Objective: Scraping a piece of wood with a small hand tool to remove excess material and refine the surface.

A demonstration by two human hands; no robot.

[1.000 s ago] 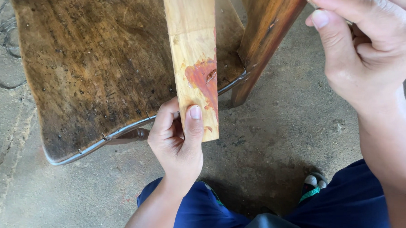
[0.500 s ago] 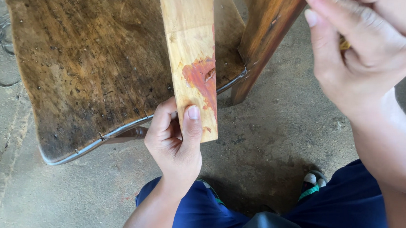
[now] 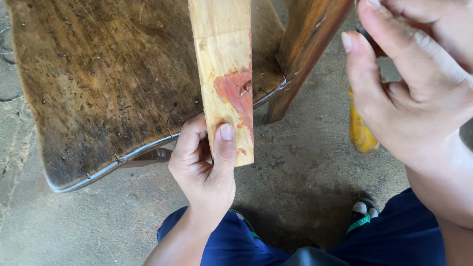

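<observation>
My left hand [image 3: 204, 163] grips the near end of a pale wooden plank [image 3: 223, 54], thumb pressed on its top face. The plank has a reddish patch [image 3: 235, 93] and rests across a dark, worn wooden stool seat [image 3: 102, 76]. My right hand [image 3: 416, 87] is raised at the upper right, close to the camera, fingers closed around a yellow-handled tool [image 3: 359, 132]. Only the lower end of the handle shows below the hand; the tool's working end is hidden.
A brown stool leg [image 3: 302, 51] slants down beside the plank. A metal band [image 3: 136, 155] rims the seat edge. Below is a grey concrete floor [image 3: 308, 172], my blue trousers [image 3: 395, 248] and a sandal [image 3: 365, 211].
My right hand has moved down and closer to the camera, and the yellow handle now shows below it. The left hand and the plank have stayed in place.
</observation>
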